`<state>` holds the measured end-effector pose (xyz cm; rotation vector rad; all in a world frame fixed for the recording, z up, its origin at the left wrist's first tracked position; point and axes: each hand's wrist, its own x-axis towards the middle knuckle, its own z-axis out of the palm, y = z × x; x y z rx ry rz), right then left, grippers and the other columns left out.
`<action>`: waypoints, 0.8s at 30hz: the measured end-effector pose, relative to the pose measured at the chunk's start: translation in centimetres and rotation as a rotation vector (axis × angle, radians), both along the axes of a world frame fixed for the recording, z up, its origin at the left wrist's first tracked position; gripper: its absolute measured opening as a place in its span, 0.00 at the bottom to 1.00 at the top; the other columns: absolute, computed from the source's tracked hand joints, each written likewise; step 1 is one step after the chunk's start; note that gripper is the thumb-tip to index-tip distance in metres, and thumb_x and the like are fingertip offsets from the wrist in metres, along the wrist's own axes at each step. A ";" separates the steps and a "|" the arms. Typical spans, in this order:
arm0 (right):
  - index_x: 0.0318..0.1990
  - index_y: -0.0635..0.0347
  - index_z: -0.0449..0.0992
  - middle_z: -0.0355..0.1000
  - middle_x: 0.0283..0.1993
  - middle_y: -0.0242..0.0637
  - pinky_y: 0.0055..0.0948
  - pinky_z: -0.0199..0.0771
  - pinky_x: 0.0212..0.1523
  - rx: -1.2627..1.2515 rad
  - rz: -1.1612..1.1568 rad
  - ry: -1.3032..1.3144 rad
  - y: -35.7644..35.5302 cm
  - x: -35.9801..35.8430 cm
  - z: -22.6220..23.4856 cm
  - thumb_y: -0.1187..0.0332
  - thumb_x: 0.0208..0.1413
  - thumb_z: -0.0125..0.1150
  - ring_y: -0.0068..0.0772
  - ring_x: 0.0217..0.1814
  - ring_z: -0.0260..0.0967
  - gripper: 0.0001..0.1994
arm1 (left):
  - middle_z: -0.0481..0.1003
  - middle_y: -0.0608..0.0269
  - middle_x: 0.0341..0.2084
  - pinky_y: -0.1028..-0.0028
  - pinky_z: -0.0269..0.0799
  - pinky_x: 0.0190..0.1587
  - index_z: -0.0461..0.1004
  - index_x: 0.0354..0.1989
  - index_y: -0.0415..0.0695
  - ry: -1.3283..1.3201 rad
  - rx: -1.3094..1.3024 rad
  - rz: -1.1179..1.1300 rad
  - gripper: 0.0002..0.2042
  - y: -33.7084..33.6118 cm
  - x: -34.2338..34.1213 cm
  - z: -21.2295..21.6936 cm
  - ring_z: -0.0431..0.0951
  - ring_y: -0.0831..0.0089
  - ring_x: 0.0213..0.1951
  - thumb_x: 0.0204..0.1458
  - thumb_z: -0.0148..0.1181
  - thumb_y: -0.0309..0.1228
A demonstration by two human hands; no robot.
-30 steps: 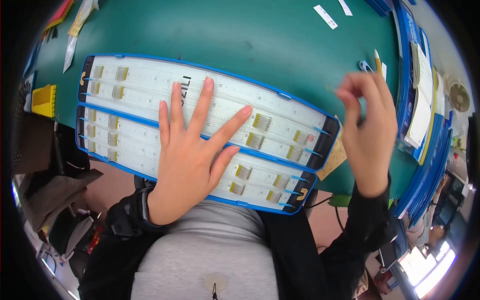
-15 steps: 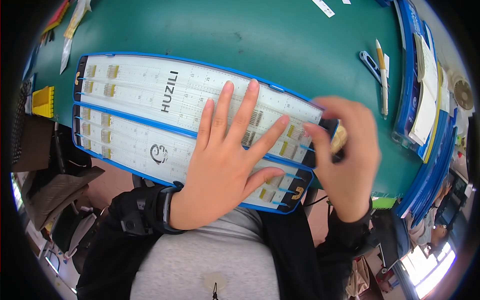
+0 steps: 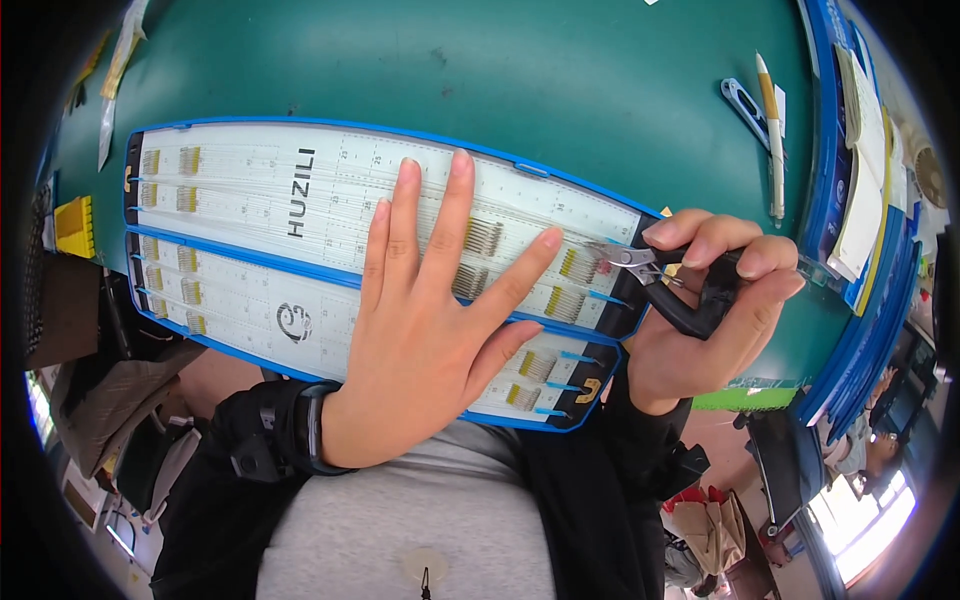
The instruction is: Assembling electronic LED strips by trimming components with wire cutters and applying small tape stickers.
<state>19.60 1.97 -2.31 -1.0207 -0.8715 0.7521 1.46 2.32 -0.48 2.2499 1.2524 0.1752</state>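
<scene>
A long hinged blue case (image 3: 250, 185), like a fishing leader box, lies open across the green table edge, with white ruled panels inside. Thin clear lines run along its length between yellow and silver springs. My left hand (image 3: 415, 310) rests flat over the middle of the panels, fingers spread, holding nothing. My right hand (image 3: 735, 345) is wrapped round small black-handled nippers (image 3: 642, 268) at the case's right end. Their metal jaws point left, over the yellow springs (image 3: 578, 265). Blue-tipped pegs (image 3: 608, 298) sit beside the springs. Whether the jaws touch a line is too small to tell.
A pen (image 3: 772, 140) and a pair of blue-handled scissors (image 3: 742, 105) lie at the far right of the green table (image 3: 600, 80). Blue folders and papers (image 3: 850, 190) stand along the right edge. A yellow plastic piece (image 3: 75, 227) is at the left.
My right hand has turned over at the case's right end, and the nippers now show in it with jaws over the springs. The case sits slightly further left in view, my left hand still spread on it.
</scene>
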 end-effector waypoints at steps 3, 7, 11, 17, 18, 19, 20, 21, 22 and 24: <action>0.35 0.60 0.57 0.65 0.27 0.46 0.36 0.71 0.35 -0.019 -0.049 0.044 0.1 -0.6 0.4 0.55 0.69 0.31 0.42 0.29 0.69 0.17 | 0.43 0.38 0.69 0.39 0.41 0.63 0.68 0.62 0.63 -0.006 -0.019 0.007 0.27 0.0 -0.1 0.1 0.41 0.33 0.68 0.50 0.61 0.40; 0.32 0.59 0.56 0.61 0.23 0.42 0.32 0.70 0.28 -0.021 -0.134 0.025 0.0 -0.1 0.5 0.56 0.70 0.28 0.39 0.22 0.66 0.18 | 0.43 0.39 0.69 0.38 0.38 0.63 0.69 0.61 0.64 0.001 -0.026 0.010 0.26 0.0 0.0 0.2 0.40 0.33 0.68 0.49 0.62 0.39; 0.31 0.59 0.56 0.59 0.21 0.41 0.30 0.68 0.24 -0.006 -0.183 0.050 0.0 -0.1 0.5 0.57 0.70 0.28 0.37 0.19 0.64 0.18 | 0.42 0.40 0.69 0.38 0.36 0.64 0.70 0.60 0.64 -0.031 -0.059 0.032 0.26 0.0 -0.2 0.2 0.40 0.35 0.69 0.49 0.63 0.37; 0.31 0.59 0.56 0.59 0.21 0.40 0.29 0.68 0.23 -0.004 -0.174 0.004 -0.1 0.0 0.3 0.57 0.70 0.28 0.36 0.18 0.63 0.18 | 0.42 0.40 0.69 0.38 0.36 0.64 0.70 0.60 0.64 -0.017 -0.047 0.028 0.26 0.0 -0.1 0.1 0.40 0.35 0.69 0.49 0.62 0.37; 0.31 0.59 0.56 0.59 0.21 0.40 0.28 0.68 0.24 0.005 -0.174 -0.002 -0.1 0.0 0.2 0.56 0.70 0.28 0.35 0.18 0.63 0.18 | 0.41 0.40 0.69 0.38 0.36 0.64 0.70 0.60 0.64 -0.008 -0.042 0.025 0.26 0.0 -0.1 0.1 0.40 0.35 0.69 0.49 0.62 0.37; 0.31 0.59 0.56 0.59 0.21 0.40 0.28 0.68 0.24 0.014 -0.174 -0.007 -0.1 0.0 0.2 0.56 0.70 0.28 0.35 0.18 0.63 0.18 | 0.41 0.40 0.69 0.38 0.36 0.64 0.70 0.60 0.64 -0.005 -0.043 0.024 0.26 0.0 -0.1 0.1 0.40 0.35 0.69 0.49 0.62 0.37; 0.31 0.59 0.56 0.59 0.21 0.40 0.28 0.68 0.24 0.013 -0.176 -0.007 -0.1 0.0 0.2 0.56 0.70 0.28 0.35 0.18 0.63 0.18 | 0.41 0.40 0.69 0.38 0.36 0.64 0.69 0.60 0.64 -0.001 -0.036 0.017 0.26 0.0 -0.1 0.1 0.40 0.35 0.69 0.49 0.62 0.36; 0.31 0.59 0.56 0.60 0.21 0.40 0.28 0.68 0.24 0.011 -0.172 -0.019 -0.2 0.1 0.2 0.56 0.70 0.28 0.35 0.18 0.64 0.18 | 0.41 0.40 0.69 0.38 0.36 0.64 0.69 0.61 0.64 0.004 -0.029 0.010 0.26 0.0 0.0 0.1 0.40 0.35 0.69 0.50 0.62 0.36; 0.31 0.59 0.56 0.60 0.21 0.40 0.27 0.68 0.24 0.009 -0.168 -0.031 -0.2 0.2 0.2 0.56 0.70 0.28 0.35 0.19 0.64 0.19 | 0.41 0.40 0.69 0.38 0.36 0.64 0.69 0.61 0.64 0.005 -0.030 0.008 0.26 0.0 0.0 0.1 0.40 0.35 0.69 0.50 0.62 0.36; 0.31 0.59 0.56 0.60 0.21 0.40 0.27 0.68 0.24 0.005 -0.167 -0.020 -0.2 0.0 0.1 0.56 0.70 0.28 0.35 0.19 0.64 0.19 | 0.41 0.40 0.69 0.38 0.37 0.64 0.69 0.61 0.64 0.014 -0.030 0.004 0.26 0.0 0.0 0.1 0.39 0.35 0.69 0.50 0.61 0.36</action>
